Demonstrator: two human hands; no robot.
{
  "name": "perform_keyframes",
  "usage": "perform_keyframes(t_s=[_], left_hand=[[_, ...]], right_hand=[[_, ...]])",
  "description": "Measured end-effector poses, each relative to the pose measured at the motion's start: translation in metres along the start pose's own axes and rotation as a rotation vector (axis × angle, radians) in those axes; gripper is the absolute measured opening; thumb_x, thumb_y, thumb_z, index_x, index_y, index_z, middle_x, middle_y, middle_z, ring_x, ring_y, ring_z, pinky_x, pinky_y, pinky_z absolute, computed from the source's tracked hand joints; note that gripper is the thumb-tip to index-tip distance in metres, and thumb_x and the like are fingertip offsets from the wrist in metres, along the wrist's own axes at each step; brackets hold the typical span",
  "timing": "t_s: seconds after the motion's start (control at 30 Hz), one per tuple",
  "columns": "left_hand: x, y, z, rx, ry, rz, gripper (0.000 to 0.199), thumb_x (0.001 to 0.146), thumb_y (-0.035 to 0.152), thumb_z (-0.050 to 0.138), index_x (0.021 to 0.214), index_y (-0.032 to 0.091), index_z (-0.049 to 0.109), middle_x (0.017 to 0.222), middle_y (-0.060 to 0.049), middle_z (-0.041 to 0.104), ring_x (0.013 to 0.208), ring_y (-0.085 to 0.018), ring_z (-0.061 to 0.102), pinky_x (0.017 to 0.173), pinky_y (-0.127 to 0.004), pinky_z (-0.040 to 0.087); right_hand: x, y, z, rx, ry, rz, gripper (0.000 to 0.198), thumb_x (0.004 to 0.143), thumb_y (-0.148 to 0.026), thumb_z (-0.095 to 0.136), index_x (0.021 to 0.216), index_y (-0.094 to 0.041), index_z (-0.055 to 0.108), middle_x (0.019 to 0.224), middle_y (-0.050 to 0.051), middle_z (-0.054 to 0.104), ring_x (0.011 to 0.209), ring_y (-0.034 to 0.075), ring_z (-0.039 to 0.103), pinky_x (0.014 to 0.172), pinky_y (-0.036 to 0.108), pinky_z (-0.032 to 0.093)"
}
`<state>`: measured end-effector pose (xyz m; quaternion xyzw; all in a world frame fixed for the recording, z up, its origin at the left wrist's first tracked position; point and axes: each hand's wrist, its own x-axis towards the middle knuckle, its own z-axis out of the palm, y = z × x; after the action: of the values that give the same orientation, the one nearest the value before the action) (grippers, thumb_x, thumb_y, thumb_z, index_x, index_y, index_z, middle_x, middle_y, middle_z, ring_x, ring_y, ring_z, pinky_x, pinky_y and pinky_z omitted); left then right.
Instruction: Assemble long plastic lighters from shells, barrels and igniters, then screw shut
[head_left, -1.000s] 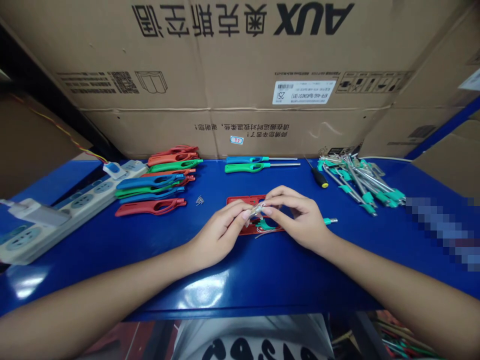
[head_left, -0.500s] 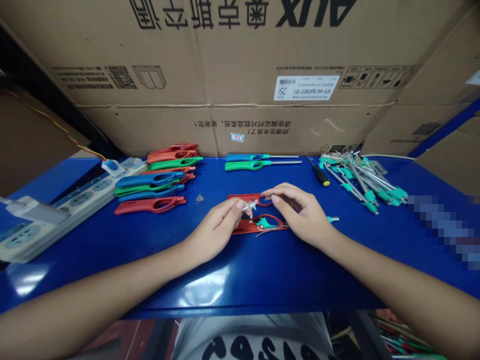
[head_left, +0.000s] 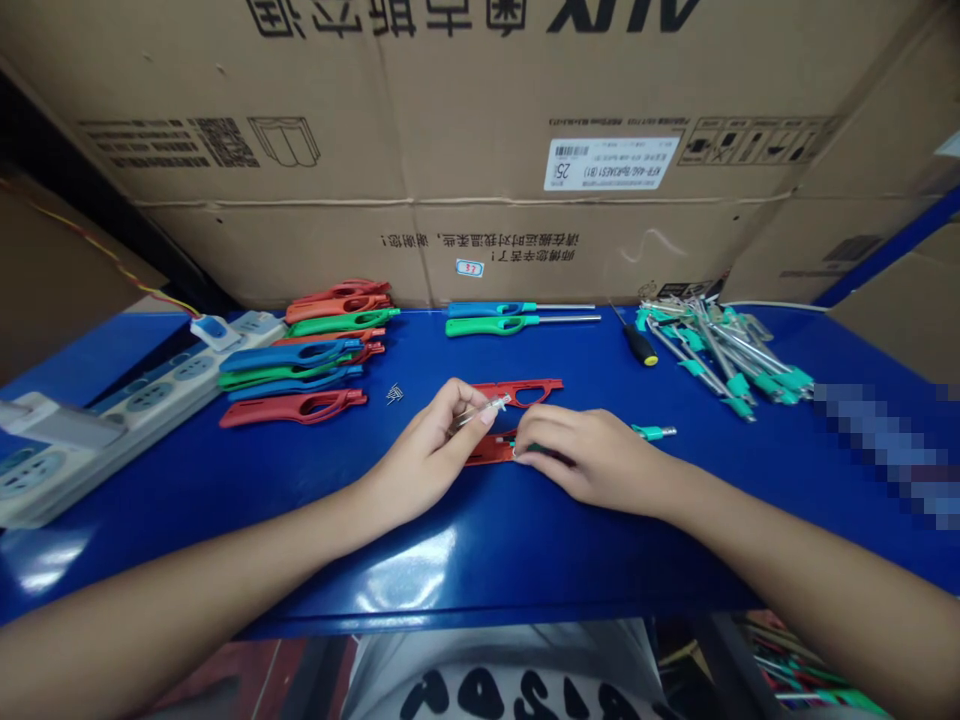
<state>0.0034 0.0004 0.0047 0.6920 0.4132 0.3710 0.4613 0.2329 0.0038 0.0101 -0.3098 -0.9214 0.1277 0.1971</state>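
My left hand (head_left: 412, 460) is closed on a clear lighter gas tank (head_left: 495, 405), tilted with its whitish valve end up and to the right. Below it lies a red lighter handle half (head_left: 484, 453). Over that half, my right hand (head_left: 592, 455) has its fingers pinched together by a thin pale wire; whether they grip it or another small part is hidden. A teal collar with a metal tip (head_left: 658, 433) sticks out to the right from behind this hand. Just behind both hands rests the second red handle half (head_left: 553, 386).
Red, green and blue handle shells (head_left: 300, 408) are piled at left, beside a white power strip (head_left: 161, 395). Small screws (head_left: 394, 393) lie nearby. Two assembled lighters (head_left: 487, 326), a screwdriver (head_left: 641, 346) and a heap of metal lighter tubes (head_left: 731, 350) sit at the back.
My right hand has moved down and left from the far handle half to the near one, its fingers now pinched. My left hand has turned the gas tank and drawn slightly left.
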Motion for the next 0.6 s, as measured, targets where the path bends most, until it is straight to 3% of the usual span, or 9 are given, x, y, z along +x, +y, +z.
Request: perform_keyframes(t_s=[0.1, 0.23, 0.33, 0.47, 0.6], left_hand=[[0.001, -0.001, 0.001, -0.005, -0.018, -0.008, 0.024, 0.1, 0.043, 0.055, 0.095, 0.02, 0.054, 0.084, 0.001, 0.058, 0.077, -0.013, 0.054, 0.071, -0.027, 0.042], [0.003, -0.005, 0.002, -0.006, -0.034, -0.002, 0.023, 0.098, 0.042, 0.059, 0.098, 0.019, 0.059, 0.093, -0.003, 0.067, 0.085, -0.016, 0.062, 0.078, -0.029, 0.046], [0.004, -0.008, 0.001, -0.004, -0.018, 0.007, 0.023, 0.096, 0.041, 0.061, 0.098, 0.018, 0.06, 0.093, -0.003, 0.069, 0.085, -0.017, 0.064, 0.078, -0.029, 0.048], [0.004, -0.01, 0.001, -0.016, -0.02, 0.009, 0.022, 0.095, 0.039, 0.063, 0.097, 0.017, 0.061, 0.092, -0.003, 0.07, 0.085, -0.017, 0.065, 0.078, -0.029, 0.049], [0.003, -0.01, 0.002, -0.012, -0.035, -0.018, 0.022, 0.094, 0.039, 0.065, 0.098, 0.017, 0.063, 0.091, -0.003, 0.069, 0.08, -0.016, 0.063, 0.074, -0.027, 0.049]], right_hand=[[0.003, 0.005, 0.003, 0.247, 0.094, 0.13, 0.007, 0.097, -0.025, 0.06, 0.093, -0.021, 0.065, 0.078, -0.001, 0.068, 0.063, 0.011, 0.059, 0.059, 0.023, 0.044], [0.006, 0.013, 0.006, 0.482, 0.101, 0.262, 0.01, 0.093, -0.029, 0.063, 0.09, -0.02, 0.066, 0.059, -0.006, 0.057, 0.046, 0.008, 0.05, 0.047, 0.021, 0.038], [0.007, 0.015, 0.007, 0.586, 0.124, 0.273, 0.014, 0.092, -0.032, 0.065, 0.089, -0.019, 0.068, 0.064, -0.003, 0.062, 0.048, 0.009, 0.056, 0.046, 0.021, 0.042], [0.008, 0.017, 0.008, 0.542, 0.201, 0.179, 0.016, 0.093, -0.032, 0.064, 0.092, -0.019, 0.073, 0.08, 0.003, 0.069, 0.054, 0.009, 0.058, 0.049, 0.022, 0.045], [0.008, 0.019, 0.008, 0.541, 0.227, 0.184, 0.019, 0.094, -0.034, 0.064, 0.093, -0.018, 0.075, 0.081, 0.003, 0.067, 0.054, 0.009, 0.057, 0.048, 0.023, 0.044]])
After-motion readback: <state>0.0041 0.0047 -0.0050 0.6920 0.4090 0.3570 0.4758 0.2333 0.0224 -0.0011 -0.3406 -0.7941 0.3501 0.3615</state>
